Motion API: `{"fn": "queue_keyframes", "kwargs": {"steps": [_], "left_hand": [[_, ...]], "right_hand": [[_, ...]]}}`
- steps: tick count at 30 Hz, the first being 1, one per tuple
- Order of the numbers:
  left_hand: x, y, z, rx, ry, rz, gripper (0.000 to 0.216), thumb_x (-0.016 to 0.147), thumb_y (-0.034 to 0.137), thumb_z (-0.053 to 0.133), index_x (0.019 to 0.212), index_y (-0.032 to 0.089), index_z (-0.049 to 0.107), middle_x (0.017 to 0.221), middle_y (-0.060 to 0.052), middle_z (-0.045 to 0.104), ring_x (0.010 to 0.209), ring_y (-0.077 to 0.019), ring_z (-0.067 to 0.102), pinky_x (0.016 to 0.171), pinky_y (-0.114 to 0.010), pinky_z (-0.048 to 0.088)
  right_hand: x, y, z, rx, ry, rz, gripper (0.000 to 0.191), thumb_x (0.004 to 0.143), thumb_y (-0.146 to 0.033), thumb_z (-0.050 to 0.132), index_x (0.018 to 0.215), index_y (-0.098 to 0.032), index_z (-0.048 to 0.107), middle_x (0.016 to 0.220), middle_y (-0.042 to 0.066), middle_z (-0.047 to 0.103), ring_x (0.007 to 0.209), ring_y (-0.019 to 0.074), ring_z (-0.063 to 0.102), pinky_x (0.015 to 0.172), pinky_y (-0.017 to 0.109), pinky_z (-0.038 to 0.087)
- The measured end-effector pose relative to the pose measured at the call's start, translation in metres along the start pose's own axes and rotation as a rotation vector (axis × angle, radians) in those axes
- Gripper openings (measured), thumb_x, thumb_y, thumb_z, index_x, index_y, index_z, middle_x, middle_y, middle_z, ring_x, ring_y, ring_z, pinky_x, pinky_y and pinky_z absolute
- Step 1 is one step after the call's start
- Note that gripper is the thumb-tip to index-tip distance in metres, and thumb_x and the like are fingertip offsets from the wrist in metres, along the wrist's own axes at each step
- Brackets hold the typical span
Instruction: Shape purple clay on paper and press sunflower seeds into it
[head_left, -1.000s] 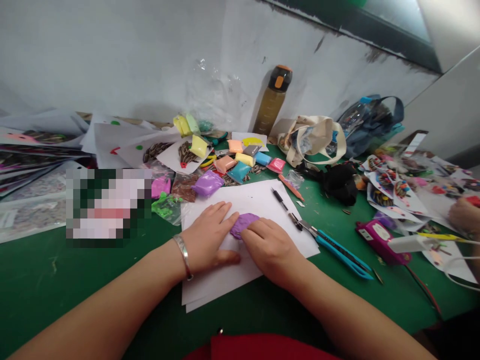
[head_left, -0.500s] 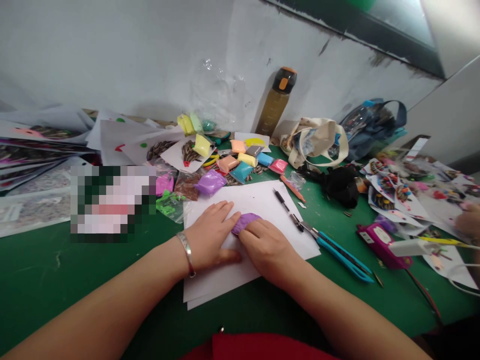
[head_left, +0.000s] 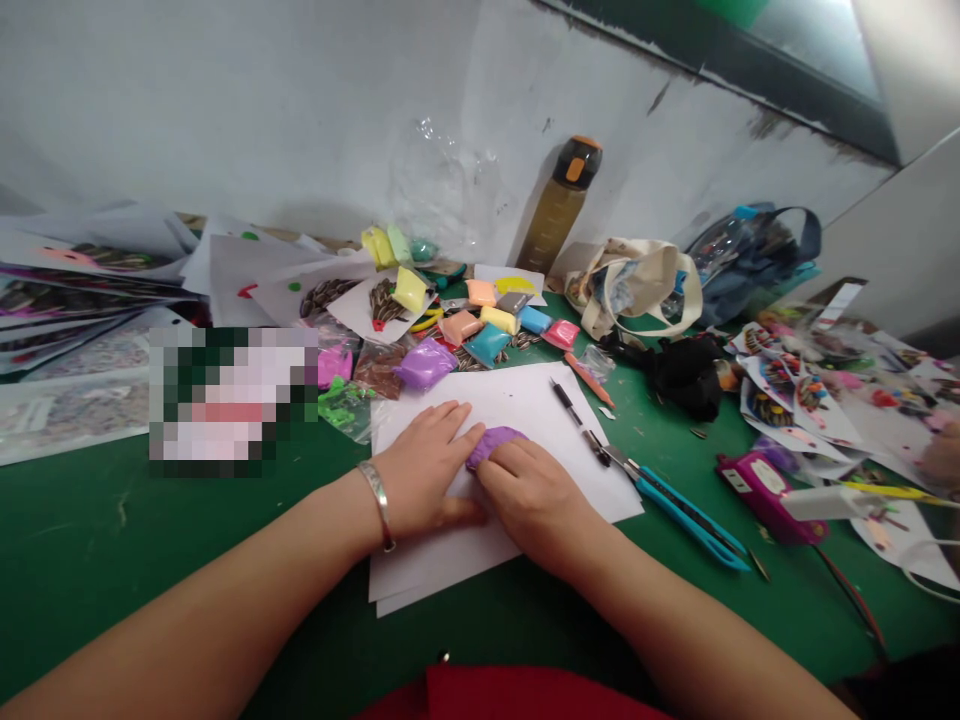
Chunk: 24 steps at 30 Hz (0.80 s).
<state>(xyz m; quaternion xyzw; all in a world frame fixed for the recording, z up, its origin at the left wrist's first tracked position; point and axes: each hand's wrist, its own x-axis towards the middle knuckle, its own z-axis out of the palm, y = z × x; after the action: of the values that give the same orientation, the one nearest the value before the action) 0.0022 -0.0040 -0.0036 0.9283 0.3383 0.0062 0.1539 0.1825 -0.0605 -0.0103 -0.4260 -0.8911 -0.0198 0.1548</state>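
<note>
A flattened piece of purple modelling clay (head_left: 495,441) lies on white paper (head_left: 517,395); part of it is hidden under my fingers. My right hand (head_left: 529,495) has its fingers curled down against the clay's near right side. From the left, my left hand (head_left: 424,465), with a silver bracelet at the wrist, rests flat on the paper with fingers stretched out. Its index fingertip reaches the clay's left edge. Beyond the paper sits a purple clay packet (head_left: 425,363). A black pen (head_left: 577,420) and a blue utility knife (head_left: 686,515) lie to the right of my right hand.
Several coloured clay packets (head_left: 489,343) lie behind the paper. A bottle (head_left: 561,205) leans by the wall, with a cloth bag (head_left: 660,290) beside it. Decorated sheets (head_left: 82,260) are stacked at left. A magenta device (head_left: 769,500) with cables sits at right, near another person's hand (head_left: 943,455).
The view has shifted slightly, so everything appears a little to the right. Both hands keep nearly the same pose around the purple clay.
</note>
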Motion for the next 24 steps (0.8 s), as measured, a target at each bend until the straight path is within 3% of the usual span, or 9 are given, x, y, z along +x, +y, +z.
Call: {"fn": "queue_keyframes", "kwargs": {"steps": [11, 24], "left_hand": [[-0.0007, 0.0018, -0.0018, 0.011, -0.029, -0.009, 0.09, 0.071, 0.059, 0.067, 0.139, 0.007, 0.04, 0.148, -0.026, 0.03, 0.137, -0.0403, 0.026, 0.111, -0.052, 0.023], [-0.0005, 0.0008, -0.0014, -0.018, -0.013, -0.009, 0.09, 0.07, 0.06, 0.068, 0.138, 0.008, 0.041, 0.148, -0.025, 0.031, 0.137, -0.0403, 0.025, 0.111, -0.052, 0.023]], "right_hand": [[-0.0044, -0.0004, -0.0043, 0.017, 0.034, 0.001, 0.025, 0.091, -0.01, 0.039, 0.075, -0.017, 0.057, 0.075, 0.006, 0.054, 0.07, 0.0182, 0.045, 0.067, 0.031, 0.039], [-0.0067, 0.0005, -0.0097, 0.04, -0.034, 0.039, 0.025, 0.09, -0.01, 0.04, 0.072, -0.017, 0.055, 0.075, 0.005, 0.053, 0.07, 0.0172, 0.045, 0.067, 0.029, 0.039]]}}
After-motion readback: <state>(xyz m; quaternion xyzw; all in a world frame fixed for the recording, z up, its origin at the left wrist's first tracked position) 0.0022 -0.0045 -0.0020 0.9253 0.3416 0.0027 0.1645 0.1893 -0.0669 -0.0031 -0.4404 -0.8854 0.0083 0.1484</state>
